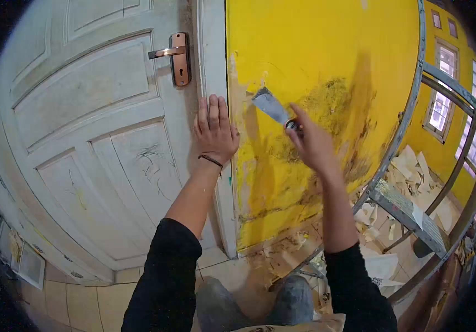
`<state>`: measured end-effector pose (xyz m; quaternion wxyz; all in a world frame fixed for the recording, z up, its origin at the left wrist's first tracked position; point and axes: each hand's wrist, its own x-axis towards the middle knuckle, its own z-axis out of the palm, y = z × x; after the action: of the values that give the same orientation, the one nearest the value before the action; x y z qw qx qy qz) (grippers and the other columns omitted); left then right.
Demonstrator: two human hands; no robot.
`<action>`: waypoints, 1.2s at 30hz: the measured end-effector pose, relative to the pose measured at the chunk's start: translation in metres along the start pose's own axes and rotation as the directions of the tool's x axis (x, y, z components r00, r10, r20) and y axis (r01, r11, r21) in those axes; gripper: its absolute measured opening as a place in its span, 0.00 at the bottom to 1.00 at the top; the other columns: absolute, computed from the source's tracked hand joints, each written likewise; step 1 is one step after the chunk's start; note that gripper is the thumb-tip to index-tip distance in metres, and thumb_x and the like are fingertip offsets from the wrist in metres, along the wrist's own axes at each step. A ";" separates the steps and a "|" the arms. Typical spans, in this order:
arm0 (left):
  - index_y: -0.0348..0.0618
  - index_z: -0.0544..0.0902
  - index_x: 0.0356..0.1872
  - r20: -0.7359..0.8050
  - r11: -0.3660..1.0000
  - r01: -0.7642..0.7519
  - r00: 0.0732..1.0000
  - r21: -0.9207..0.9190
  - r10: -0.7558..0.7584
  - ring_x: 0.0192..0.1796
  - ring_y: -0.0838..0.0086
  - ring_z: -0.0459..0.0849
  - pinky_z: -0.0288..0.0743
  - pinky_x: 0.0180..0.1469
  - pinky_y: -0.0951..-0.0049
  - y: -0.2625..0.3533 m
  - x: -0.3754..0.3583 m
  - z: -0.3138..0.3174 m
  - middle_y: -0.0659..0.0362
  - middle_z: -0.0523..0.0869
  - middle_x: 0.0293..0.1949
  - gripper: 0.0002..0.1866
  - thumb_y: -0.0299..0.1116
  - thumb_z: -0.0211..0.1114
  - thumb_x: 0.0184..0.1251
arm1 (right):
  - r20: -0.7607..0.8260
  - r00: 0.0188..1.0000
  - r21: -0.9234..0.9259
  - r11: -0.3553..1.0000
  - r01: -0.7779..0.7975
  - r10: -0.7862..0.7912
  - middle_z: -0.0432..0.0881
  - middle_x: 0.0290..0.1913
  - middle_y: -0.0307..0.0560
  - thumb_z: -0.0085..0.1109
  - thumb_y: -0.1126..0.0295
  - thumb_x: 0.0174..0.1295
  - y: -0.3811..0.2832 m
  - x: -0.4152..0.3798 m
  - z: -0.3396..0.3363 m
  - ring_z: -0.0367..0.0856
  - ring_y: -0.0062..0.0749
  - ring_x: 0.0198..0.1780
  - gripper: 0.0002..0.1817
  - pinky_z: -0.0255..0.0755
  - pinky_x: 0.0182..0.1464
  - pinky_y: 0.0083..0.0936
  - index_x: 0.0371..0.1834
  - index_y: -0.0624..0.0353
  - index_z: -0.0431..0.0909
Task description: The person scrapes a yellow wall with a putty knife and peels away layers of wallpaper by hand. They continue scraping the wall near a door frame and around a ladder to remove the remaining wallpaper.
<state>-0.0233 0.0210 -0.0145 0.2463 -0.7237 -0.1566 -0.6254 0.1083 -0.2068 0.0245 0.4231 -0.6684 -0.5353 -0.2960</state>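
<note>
My right hand grips the handle of a putty knife. The blade points up and left, its tip at the yellow wall beside a patch of chipped paint. My left hand lies flat on the white door frame, fingers pointing up, with a dark bracelet at the wrist. Dark stains and worn paint mark the wall behind and below my right hand.
At the left stands a white door with a copper-coloured handle. A metal ladder leans on the right. Torn scraps litter the tiled floor behind it. Barred windows show at the far right.
</note>
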 end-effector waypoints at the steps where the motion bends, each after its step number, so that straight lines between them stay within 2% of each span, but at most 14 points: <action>1: 0.34 0.60 0.78 0.001 1.000 0.005 1.000 -0.005 -0.005 0.80 0.48 0.53 0.52 0.77 0.48 0.001 0.000 0.000 0.48 0.57 0.79 0.42 0.37 0.60 0.61 | -0.030 0.993 -0.080 0.990 0.115 -0.117 0.87 0.43 0.53 0.61 0.64 0.69 0.013 0.016 -0.014 0.86 0.51 0.42 0.21 0.78 0.42 0.42 0.65 0.45 0.78; 3: 0.36 0.63 0.77 -0.030 1.000 0.006 1.000 0.018 -0.006 0.80 0.51 0.56 0.58 0.74 0.48 0.001 0.001 -0.002 0.49 0.60 0.78 0.41 0.38 0.59 0.60 | 0.207 0.966 -0.240 0.949 0.206 -0.157 0.88 0.45 0.48 0.61 0.65 0.68 0.016 0.065 -0.052 0.87 0.47 0.43 0.17 0.77 0.50 0.41 0.60 0.44 0.81; 5: 0.36 0.64 0.76 -0.032 1.000 0.009 0.999 0.010 -0.008 0.80 0.50 0.56 0.58 0.73 0.48 0.002 0.000 -0.003 0.49 0.60 0.78 0.41 0.38 0.59 0.60 | 0.230 0.942 -0.474 0.817 0.328 -0.245 0.88 0.46 0.37 0.60 0.65 0.69 0.016 0.106 -0.071 0.85 0.38 0.52 0.12 0.51 0.74 0.59 0.53 0.38 0.85; 9: 0.34 0.61 0.77 -0.066 1.000 -0.012 0.998 0.002 0.012 0.80 0.49 0.56 0.55 0.75 0.49 -0.001 0.001 0.000 0.48 0.61 0.78 0.43 0.39 0.58 0.58 | 0.407 0.865 -0.638 0.587 0.498 -0.292 0.87 0.43 0.36 0.57 0.61 0.70 -0.029 0.185 -0.101 0.84 0.38 0.55 0.07 0.45 0.72 0.75 0.46 0.35 0.84; 10: 0.34 0.61 0.77 -0.076 1.000 -0.010 0.997 0.006 0.010 0.80 0.49 0.56 0.55 0.75 0.49 -0.002 0.003 0.000 0.48 0.61 0.78 0.43 0.39 0.58 0.58 | 0.435 0.865 -0.663 0.561 0.497 -0.252 0.87 0.42 0.33 0.60 0.62 0.69 -0.056 0.197 -0.106 0.82 0.36 0.55 0.09 0.44 0.77 0.65 0.48 0.38 0.87; 13: 0.35 0.62 0.77 -0.056 1.000 -0.002 0.998 -0.028 0.001 0.80 0.49 0.57 0.55 0.75 0.49 -0.001 0.001 -0.001 0.49 0.62 0.78 0.43 0.40 0.58 0.58 | 0.546 0.820 -0.681 0.478 0.554 -0.172 0.90 0.49 0.39 0.57 0.53 0.71 -0.107 0.229 -0.110 0.82 0.38 0.59 0.14 0.41 0.76 0.73 0.51 0.42 0.88; 19: 0.35 0.63 0.76 -0.065 1.000 0.006 0.998 -0.009 -0.007 0.80 0.51 0.57 0.56 0.74 0.50 -0.002 -0.001 0.003 0.50 0.62 0.77 0.43 0.40 0.59 0.57 | 0.656 0.659 -0.595 0.285 0.752 -0.368 0.89 0.44 0.36 0.56 0.58 0.70 -0.114 0.224 -0.050 0.82 0.39 0.57 0.11 0.48 0.75 0.67 0.46 0.41 0.88; 23: 0.36 0.64 0.76 -0.051 0.999 0.029 0.998 -0.046 -0.032 0.80 0.51 0.57 0.57 0.74 0.51 0.000 0.000 -0.001 0.50 0.63 0.78 0.43 0.40 0.60 0.56 | 0.587 0.747 -0.694 0.281 0.663 -0.312 0.89 0.47 0.36 0.53 0.60 0.73 -0.109 0.239 -0.070 0.80 0.42 0.59 0.11 0.42 0.75 0.70 0.45 0.41 0.88; 25: 0.36 0.64 0.76 -0.056 0.999 0.026 0.998 -0.046 -0.028 0.80 0.51 0.58 0.58 0.73 0.51 -0.002 0.002 -0.001 0.50 0.63 0.77 0.43 0.40 0.59 0.56 | 0.537 0.702 -0.634 0.325 0.702 -0.468 0.86 0.39 0.39 0.62 0.58 0.68 -0.091 0.239 -0.065 0.82 0.37 0.52 0.09 0.55 0.71 0.63 0.46 0.45 0.85; 26: 0.36 0.64 0.76 -0.062 0.998 0.026 0.998 -0.052 -0.029 0.79 0.51 0.58 0.58 0.72 0.51 0.000 0.000 -0.001 0.50 0.63 0.77 0.43 0.40 0.59 0.56 | 0.535 0.693 -0.676 0.247 0.695 -0.484 0.86 0.39 0.33 0.60 0.62 0.67 -0.081 0.227 -0.053 0.81 0.36 0.55 0.08 0.46 0.76 0.64 0.44 0.38 0.87; 27: 0.36 0.64 0.76 -0.053 0.998 0.030 0.998 -0.059 -0.033 0.79 0.51 0.58 0.58 0.72 0.51 0.002 -0.003 -0.001 0.50 0.63 0.77 0.43 0.40 0.59 0.56 | 0.511 0.601 -0.577 0.273 0.770 -0.615 0.84 0.36 0.33 0.60 0.62 0.66 -0.067 0.213 -0.035 0.80 0.35 0.56 0.06 0.47 0.76 0.62 0.40 0.39 0.88; 31: 0.36 0.64 0.76 -0.077 1.000 0.011 0.997 -0.027 -0.013 0.79 0.50 0.59 0.59 0.72 0.51 -0.001 0.001 0.000 0.49 0.63 0.77 0.43 0.41 0.59 0.55 | 0.524 0.648 -0.619 0.275 0.735 -0.553 0.86 0.38 0.31 0.63 0.63 0.61 -0.074 0.206 -0.052 0.82 0.35 0.56 0.06 0.53 0.74 0.59 0.37 0.35 0.88; 34: 0.36 0.63 0.77 -0.046 0.999 0.016 0.999 -0.029 -0.017 0.79 0.49 0.59 0.58 0.73 0.50 0.001 0.000 -0.002 0.49 0.63 0.77 0.44 0.39 0.60 0.54 | 0.430 0.727 -0.687 0.328 0.648 -0.536 0.83 0.35 0.33 0.60 0.61 0.67 -0.065 0.206 -0.053 0.80 0.32 0.56 0.06 0.52 0.76 0.53 0.36 0.39 0.87; 36: 0.36 0.62 0.77 -0.057 0.998 0.016 0.998 -0.058 -0.019 0.79 0.50 0.58 0.57 0.74 0.49 0.001 0.001 -0.002 0.49 0.62 0.78 0.45 0.40 0.59 0.54 | 0.485 0.550 -0.581 0.220 0.784 -0.680 0.86 0.35 0.32 0.64 0.64 0.60 -0.052 0.193 -0.019 0.83 0.35 0.52 0.04 0.54 0.73 0.54 0.34 0.36 0.87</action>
<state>-0.0240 0.0196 -0.0132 0.2242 -0.7109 -0.1377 -0.6523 0.1077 -0.1301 0.2096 -0.1183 -0.4615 -0.6359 -0.6072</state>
